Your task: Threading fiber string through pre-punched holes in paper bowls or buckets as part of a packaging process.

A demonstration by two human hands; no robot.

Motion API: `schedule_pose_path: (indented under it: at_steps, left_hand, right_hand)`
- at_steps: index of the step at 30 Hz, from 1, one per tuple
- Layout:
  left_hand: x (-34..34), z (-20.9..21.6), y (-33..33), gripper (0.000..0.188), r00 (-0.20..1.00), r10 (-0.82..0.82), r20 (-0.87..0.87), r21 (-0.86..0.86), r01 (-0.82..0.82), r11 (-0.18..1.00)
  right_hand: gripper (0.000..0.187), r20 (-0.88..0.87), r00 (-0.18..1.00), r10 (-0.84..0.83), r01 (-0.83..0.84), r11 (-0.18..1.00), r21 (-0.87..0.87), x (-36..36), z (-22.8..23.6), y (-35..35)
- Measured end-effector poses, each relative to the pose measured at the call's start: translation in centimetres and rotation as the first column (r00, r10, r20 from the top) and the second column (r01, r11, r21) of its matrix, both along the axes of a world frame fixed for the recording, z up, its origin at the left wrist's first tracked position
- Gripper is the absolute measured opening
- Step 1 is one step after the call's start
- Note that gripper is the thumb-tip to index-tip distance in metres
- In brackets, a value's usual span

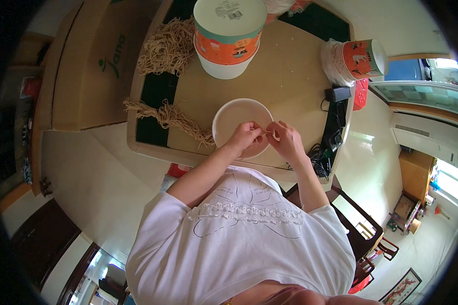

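A white round paper tub (pixel 221 122) stands with its open mouth up at the table's near side. Over its right rim, my left hand (pixel 248 134) and my right hand (pixel 286 140) meet with fingertips pinched together. Between them is a short bit of thin tan string; most of it is hidden by the fingers. Left of the tub lies a loose bundle of tan string (pixel 170 116), its end close to the tub's wall. A larger tangled heap of the same string (pixel 169 48) sits farther back.
Upside-down stacked orange-and-white paper tubs (pixel 230 46) stand at the back. More nested tubs (pixel 359 59) lie sideways in plastic at the right. A black adapter (pixel 340 93) and cables (pixel 318 158) line the table's right edge. A big cardboard box (pixel 91 71) stands on the left.
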State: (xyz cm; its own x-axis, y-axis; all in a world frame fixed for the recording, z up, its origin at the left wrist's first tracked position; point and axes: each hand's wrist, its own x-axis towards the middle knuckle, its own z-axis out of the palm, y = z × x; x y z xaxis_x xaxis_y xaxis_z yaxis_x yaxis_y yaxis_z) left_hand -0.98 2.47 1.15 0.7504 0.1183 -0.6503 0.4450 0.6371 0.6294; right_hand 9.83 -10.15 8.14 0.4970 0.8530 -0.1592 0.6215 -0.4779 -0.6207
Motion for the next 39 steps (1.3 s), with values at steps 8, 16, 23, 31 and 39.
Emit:
schedule_pose_path:
  at_steps: [8, 16, 23, 31, 39]
  left_hand:
    - [0.2, 0.3, 0.0, 0.012, 1.000, -0.008, 0.012, 0.010, 0.007, 1.000]
    - [0.1, 0.6, 0.4, 0.012, 1.000, 0.002, 0.003, -0.169, -0.001, 0.986]
    - [0.2, 0.9, 0.5, 0.014, 0.999, -0.006, -0.042, -0.214, -0.003, 0.977]
    - [0.2, 1.2, 0.6, 0.015, 0.997, -0.046, -0.056, -0.238, 0.032, 0.971]
    - [0.0, 0.7, 0.4, 0.014, 0.998, -0.037, -0.044, -0.267, 0.024, 0.963]
  right_hand:
    - [0.012, -0.005, 1.000, -0.012, 0.012, 1.000, -0.002, -0.1, 0.5, 0.1]
    - [0.012, -0.005, 1.000, -0.005, 0.005, 0.999, 0.038, -0.1, 0.8, 0.2]
    - [0.012, -0.025, 1.000, -0.016, 0.018, 0.998, 0.061, -0.1, 0.9, 0.1]
    - [0.012, -0.025, 0.999, -0.022, 0.024, 0.997, 0.067, 0.2, 0.7, -0.3]
    - [0.010, -0.008, 1.000, -0.029, 0.029, 0.996, 0.084, -0.1, 0.7, -0.2]
